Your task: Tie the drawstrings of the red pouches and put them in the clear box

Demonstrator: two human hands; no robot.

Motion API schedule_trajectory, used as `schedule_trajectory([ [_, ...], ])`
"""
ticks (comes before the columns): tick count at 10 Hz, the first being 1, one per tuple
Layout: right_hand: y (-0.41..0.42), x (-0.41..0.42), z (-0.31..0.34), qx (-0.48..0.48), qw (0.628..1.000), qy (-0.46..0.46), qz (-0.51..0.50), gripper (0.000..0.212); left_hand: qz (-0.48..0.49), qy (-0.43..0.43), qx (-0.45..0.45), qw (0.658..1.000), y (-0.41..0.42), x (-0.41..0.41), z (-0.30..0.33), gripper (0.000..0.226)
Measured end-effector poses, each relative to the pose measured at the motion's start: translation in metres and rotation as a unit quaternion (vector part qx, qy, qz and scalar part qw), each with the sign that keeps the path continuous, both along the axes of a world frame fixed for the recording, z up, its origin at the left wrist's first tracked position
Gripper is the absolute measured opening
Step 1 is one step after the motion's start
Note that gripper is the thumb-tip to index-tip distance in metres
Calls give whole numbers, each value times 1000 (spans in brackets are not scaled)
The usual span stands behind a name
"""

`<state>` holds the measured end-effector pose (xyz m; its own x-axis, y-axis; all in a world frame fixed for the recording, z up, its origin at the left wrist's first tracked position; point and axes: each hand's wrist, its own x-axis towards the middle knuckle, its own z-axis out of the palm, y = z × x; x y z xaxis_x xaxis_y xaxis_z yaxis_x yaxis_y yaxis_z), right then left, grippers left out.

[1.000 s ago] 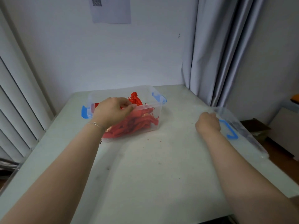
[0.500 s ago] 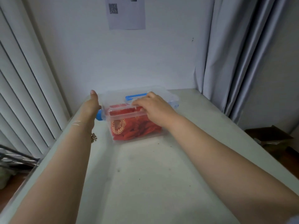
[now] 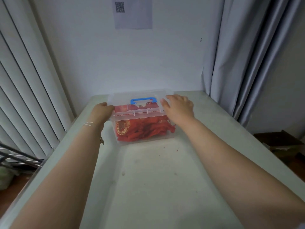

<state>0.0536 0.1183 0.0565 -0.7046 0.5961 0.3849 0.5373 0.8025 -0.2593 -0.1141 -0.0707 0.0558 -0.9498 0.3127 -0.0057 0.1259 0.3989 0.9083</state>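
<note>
The clear box (image 3: 143, 128) sits toward twelve o'clock on the surface (image 3: 156, 179), between my hands. My left hand (image 3: 101, 113) grips its nine o'clock end, fingers curled round the lid (image 3: 140, 111) edge; my right hand (image 3: 179, 107) rests on the three o'clock end, fingers loosely spread. Red pouches (image 3: 142, 131) fill it beneath a blue handle (image 3: 143, 100).

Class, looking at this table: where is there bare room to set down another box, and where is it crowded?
Bare: the wide tabletop between both forearms, nearer than the clear box. Crowded: the far end, where the left hand and right hand flank the box's lid.
</note>
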Motion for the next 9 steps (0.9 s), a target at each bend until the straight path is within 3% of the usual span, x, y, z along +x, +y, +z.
schedule_trajectory([
  [1, 31, 8, -4, -131, 991, 10, 1, 56, 14, -16, 32, 999, 3, -8, -3, 52],
  [2, 48, 11, -8, -217, 970, 110, 9, 55, 46, -3, 115, 992, 9, -12, -6, 54],
  [3, 49, 14, -16, -404, 896, 178, -34, 81, 70, 7, 159, 985, 14, -12, -6, 60],
  [4, 47, 14, -28, -602, 771, 206, 4, 65, 56, 2, 178, 983, 16, -16, -6, 62],
  [5, 44, 7, -27, -590, 756, 277, 57, 23, 41, 23, 145, 988, 14, -18, -5, 62],
  [6, 41, 3, -22, -505, 808, 297, 64, 11, 36, 39, 136, 989, 14, -21, -6, 59],
  [9, 34, 15, -7, -332, 926, 166, 63, 35, 53, 123, 121, 983, 15, -6, -9, 32],
])
